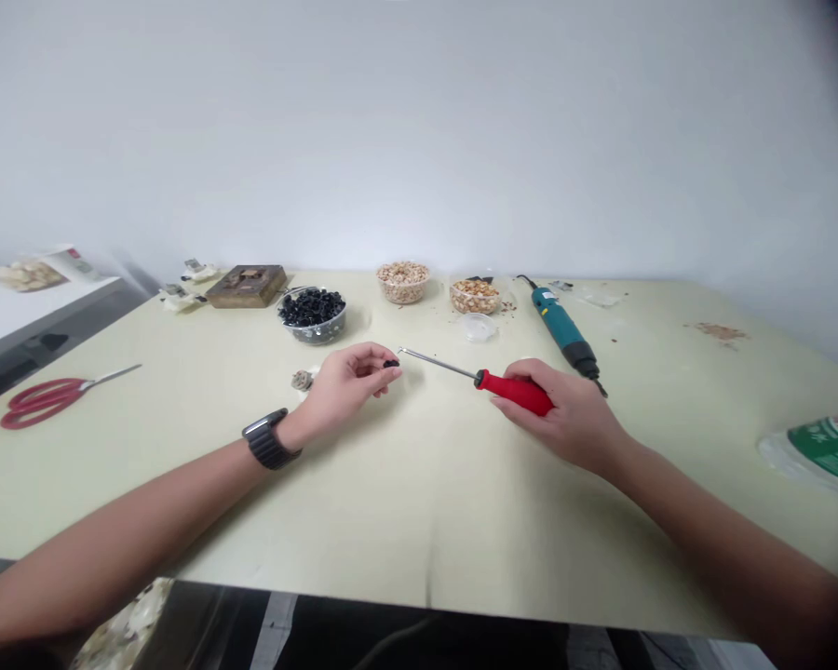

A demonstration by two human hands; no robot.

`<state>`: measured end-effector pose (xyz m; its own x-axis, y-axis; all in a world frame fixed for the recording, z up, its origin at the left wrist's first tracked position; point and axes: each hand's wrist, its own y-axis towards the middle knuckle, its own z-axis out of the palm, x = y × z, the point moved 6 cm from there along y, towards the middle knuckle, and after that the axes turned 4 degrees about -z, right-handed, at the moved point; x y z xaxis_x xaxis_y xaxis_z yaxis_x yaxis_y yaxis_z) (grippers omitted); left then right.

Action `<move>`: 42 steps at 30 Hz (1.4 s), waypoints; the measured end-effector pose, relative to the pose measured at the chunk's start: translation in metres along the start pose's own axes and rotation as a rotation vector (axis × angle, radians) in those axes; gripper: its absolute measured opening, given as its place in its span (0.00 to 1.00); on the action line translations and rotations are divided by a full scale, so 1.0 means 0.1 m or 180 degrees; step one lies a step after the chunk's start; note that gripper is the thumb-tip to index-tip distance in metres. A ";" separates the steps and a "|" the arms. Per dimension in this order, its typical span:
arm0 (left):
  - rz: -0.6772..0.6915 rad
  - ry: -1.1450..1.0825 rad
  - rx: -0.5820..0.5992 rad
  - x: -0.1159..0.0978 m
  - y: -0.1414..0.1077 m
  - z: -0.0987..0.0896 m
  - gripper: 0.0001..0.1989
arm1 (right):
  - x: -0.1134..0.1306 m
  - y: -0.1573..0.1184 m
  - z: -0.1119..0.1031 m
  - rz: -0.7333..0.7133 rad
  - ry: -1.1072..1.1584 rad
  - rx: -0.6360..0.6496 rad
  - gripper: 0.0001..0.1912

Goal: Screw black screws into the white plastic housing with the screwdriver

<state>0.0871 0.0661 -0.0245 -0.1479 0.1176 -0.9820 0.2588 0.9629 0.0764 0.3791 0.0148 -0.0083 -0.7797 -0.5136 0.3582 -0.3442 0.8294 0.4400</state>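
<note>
My left hand [353, 383], a dark watch on its wrist, pinches a small black part [391, 363] between thumb and fingers. In my right hand [565, 414] is a red-handled screwdriver [513, 389], its metal shaft pointing left. The shaft's tip is close to the black part; whether they touch I cannot tell. Behind my left hand, a clear bowl [314, 333] is heaped with similar small black pieces [312, 305]. A small greyish round object [302, 379] lies beside the left hand, partly hidden by it.
Red-handled scissors [46, 400] lie at left, near a brown metal block [247, 286]. Tubs of small tan pieces [403, 274] and orange-brown pieces [476, 296] stand at the back, with a clear lid [478, 327]. A teal power tool [562, 326] and a green-labelled container [828, 447] are at right.
</note>
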 end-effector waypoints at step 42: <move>0.0059 -0.0015 -0.0146 0.00 -0.01 -0.05 0.21 | 0.01 -0.01 0.04 -0.0040 0.0022 0.0219 0.14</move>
<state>0.0822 0.0659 -0.0243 -0.1391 0.1346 -0.9811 0.2176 0.9707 0.1023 0.3769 0.0142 -0.0116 -0.7714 -0.5255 0.3589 -0.3893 0.8359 0.3870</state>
